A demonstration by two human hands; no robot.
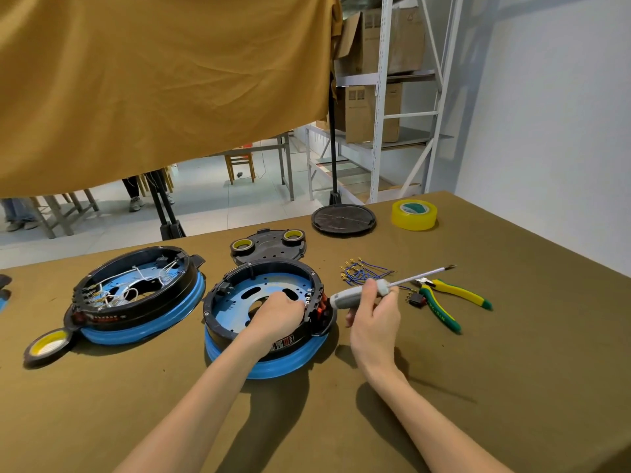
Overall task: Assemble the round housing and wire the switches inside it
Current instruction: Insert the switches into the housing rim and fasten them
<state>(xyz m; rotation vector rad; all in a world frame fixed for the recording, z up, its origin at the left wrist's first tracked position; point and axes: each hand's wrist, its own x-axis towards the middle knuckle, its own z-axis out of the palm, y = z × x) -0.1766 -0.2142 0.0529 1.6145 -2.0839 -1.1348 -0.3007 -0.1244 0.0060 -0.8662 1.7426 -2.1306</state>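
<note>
A round black housing with a blue rim (pixel 273 365) sits in the middle of the table, its blue inner plate bare of wires. My left hand (pixel 277 310) reaches inside it, fingers curled against the row of switches (pixel 312 298) at its right wall. My right hand (pixel 374 314) grips a grey screwdriver (pixel 355 295) just right of the housing, its shaft pointing up and right. Blue wires with terminals (pixel 358 271) lie beyond it. A loose switch (pixel 416 299) lies by the pliers.
A second housing (pixel 136 295), wired with white leads, stands at left. Black tape roll (pixel 47 346) lies front left. A black lid with two tape rolls (pixel 269 245), a black disc (pixel 343 218), yellow tape (pixel 414 215) and green-yellow pliers (pixel 450 302) lie behind and right.
</note>
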